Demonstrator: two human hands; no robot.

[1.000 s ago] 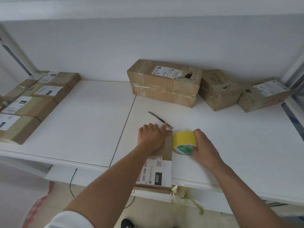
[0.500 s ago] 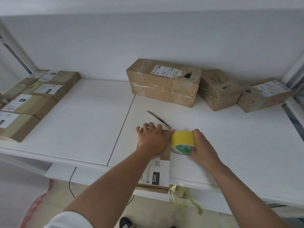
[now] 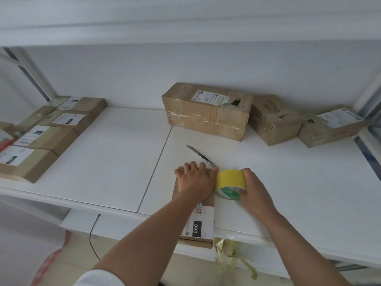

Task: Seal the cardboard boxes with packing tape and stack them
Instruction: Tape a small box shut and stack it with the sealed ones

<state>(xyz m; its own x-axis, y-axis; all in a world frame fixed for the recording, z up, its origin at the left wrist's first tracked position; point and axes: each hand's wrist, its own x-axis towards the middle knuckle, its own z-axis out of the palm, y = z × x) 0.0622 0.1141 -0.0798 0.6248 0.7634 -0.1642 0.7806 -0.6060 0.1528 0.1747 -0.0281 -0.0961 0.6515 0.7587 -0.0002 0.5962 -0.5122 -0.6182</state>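
Note:
A flat cardboard box point(image 3: 203, 220) with a white shipping label lies at the table's front edge, slightly overhanging it. My left hand point(image 3: 195, 179) presses flat on the box's far end with fingers spread. My right hand point(image 3: 252, 189) grips a yellow roll of packing tape point(image 3: 231, 181) that stands against the box's right side. A utility knife point(image 3: 201, 156) lies on the table just beyond my left hand.
Three worn boxes stand along the back wall: a large one point(image 3: 208, 114), a middle one point(image 3: 272, 119) and a right one point(image 3: 332, 125). Several labelled flat boxes point(image 3: 51, 137) sit at the left. Crumpled tape scraps point(image 3: 228, 252) hang from the table's point(image 3: 103, 162) front edge.
My left hand has flattened and spread over the box's far end. The tape roll and my right hand stay beside the box, almost unmoved.

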